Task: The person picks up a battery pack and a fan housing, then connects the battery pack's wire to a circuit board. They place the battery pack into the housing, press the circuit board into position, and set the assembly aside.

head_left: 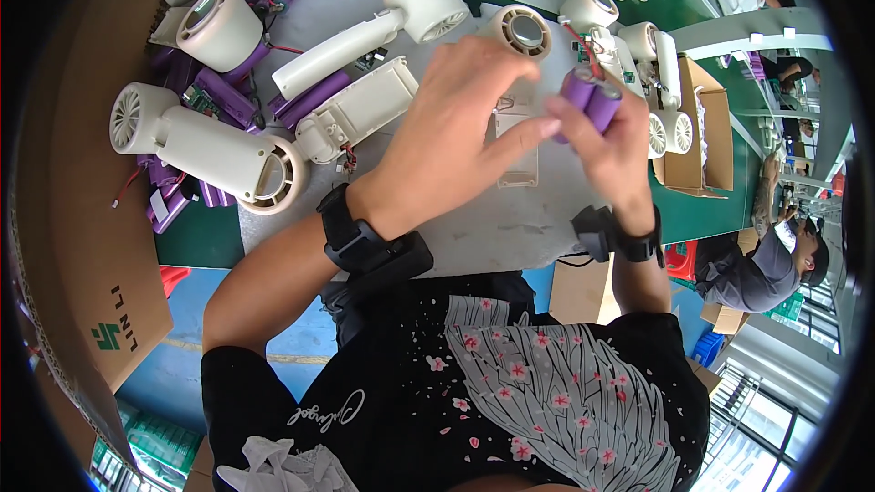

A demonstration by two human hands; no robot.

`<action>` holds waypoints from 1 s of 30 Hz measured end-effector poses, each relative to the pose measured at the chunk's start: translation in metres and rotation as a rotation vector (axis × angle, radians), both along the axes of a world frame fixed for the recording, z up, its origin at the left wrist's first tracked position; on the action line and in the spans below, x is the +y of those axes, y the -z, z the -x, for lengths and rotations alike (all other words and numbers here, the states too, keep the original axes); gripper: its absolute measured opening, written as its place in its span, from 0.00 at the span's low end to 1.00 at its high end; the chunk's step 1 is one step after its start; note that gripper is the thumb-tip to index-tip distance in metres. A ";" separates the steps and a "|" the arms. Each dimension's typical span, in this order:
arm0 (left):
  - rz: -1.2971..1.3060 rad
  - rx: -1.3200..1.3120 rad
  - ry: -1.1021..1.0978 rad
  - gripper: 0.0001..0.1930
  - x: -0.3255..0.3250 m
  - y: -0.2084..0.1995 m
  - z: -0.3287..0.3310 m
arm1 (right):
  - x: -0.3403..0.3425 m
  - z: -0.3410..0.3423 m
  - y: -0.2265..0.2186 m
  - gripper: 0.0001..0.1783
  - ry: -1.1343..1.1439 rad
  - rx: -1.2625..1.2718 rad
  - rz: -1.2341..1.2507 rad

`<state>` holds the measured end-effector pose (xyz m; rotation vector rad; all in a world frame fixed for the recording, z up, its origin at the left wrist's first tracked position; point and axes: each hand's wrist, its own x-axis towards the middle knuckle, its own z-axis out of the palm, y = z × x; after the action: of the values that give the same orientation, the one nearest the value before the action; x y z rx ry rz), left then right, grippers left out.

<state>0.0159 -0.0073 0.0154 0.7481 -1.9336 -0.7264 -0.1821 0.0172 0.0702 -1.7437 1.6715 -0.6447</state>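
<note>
My right hand (622, 155) is closed around a purple battery pack (602, 106) of paired cylindrical cells, held up above the mat with a red wire rising behind it. My left hand (447, 118) is just to its left, thumb stretched toward the pack and fingers curved apart from the thumb, with nothing seen in its grasp. Beyond and partly beneath the hands lies a cream handheld fan (525, 32), its opened handle (519, 159) on the mat. Left of my left hand rest an open handle shell (365, 114) and another fan body (365, 41).
More fans (200, 150) and purple battery packs (228, 98) crowd the left, beside a tall cardboard box (82, 219). Fan parts (591, 7) and an open carton (715, 137) stand right on the green table (720, 210). A seated co-worker (761, 269) is farther right.
</note>
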 end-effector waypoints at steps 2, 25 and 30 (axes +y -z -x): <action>-0.006 -0.059 -0.026 0.21 0.003 0.003 0.003 | -0.006 0.004 0.007 0.13 -0.009 -0.053 0.020; -0.347 -0.068 0.020 0.15 0.004 0.010 0.003 | -0.026 0.000 0.049 0.17 -0.459 -0.011 0.544; -0.402 -0.037 -0.011 0.15 0.005 0.012 0.002 | -0.024 -0.004 0.050 0.18 -0.410 -0.023 0.552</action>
<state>0.0140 -0.0025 0.0029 1.0190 -1.8346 -1.1197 -0.1780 -0.0068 0.0201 -2.3617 1.1181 -0.9818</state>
